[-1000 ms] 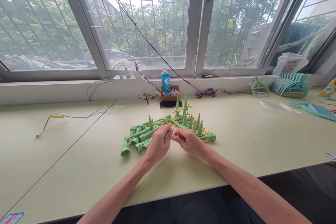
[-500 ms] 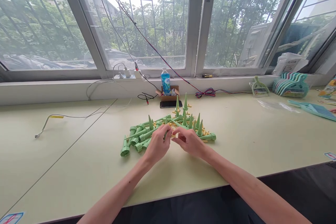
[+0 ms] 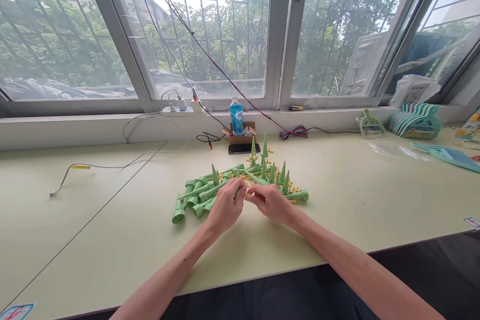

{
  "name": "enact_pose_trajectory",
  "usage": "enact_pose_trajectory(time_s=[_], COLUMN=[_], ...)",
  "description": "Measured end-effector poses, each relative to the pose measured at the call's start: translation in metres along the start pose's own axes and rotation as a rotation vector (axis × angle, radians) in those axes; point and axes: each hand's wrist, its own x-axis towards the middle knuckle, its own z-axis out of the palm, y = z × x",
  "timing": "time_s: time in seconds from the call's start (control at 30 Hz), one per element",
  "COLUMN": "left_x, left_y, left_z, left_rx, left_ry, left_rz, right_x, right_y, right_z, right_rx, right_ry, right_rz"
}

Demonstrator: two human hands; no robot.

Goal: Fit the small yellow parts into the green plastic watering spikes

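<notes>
My left hand (image 3: 227, 202) is closed around a green plastic watering spike, mostly hidden by the fingers. Just to its right, my right hand (image 3: 272, 202) pinches a small yellow valve (image 3: 247, 192) against the spike's side; the exact contact is hidden. Left of and behind the hands lies a pile of green watering spikes (image 3: 197, 191), capped ends showing. Several spikes (image 3: 264, 147) stand upright behind my right hand, some with yellow valves sticking out. Loose yellow valves (image 3: 295, 189) are scattered among them.
A phone (image 3: 243, 149) lies behind the pile, before a small cardboard box (image 3: 245, 139) and a blue bottle (image 3: 236, 117). Coiled cable (image 3: 294, 132) and a white cable (image 3: 108, 166) lie on the table (image 3: 112, 250). Dustpan sets (image 3: 416, 122) stand at the back right.
Both hands stay in nearly the same place. The right fingertips shift slightly at the yellow valve, which showed more clearly half a second ago. The pile looks unchanged.
</notes>
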Motion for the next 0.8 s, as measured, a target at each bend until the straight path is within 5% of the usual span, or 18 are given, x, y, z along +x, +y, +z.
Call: enact_pose_trajectory(time_s=[0.8], left_x=[-0.0011], left_y=[0.0024], left_z=[-0.0003], left_rx=[-0.009], left_ry=[-0.003], left_rz=[-0.014], right_x=[-0.0014], right_y=[-0.0003], right_z=[-0.0015], right_rx=[0.007], right_ry=[-0.024], right_rz=[-0.005])
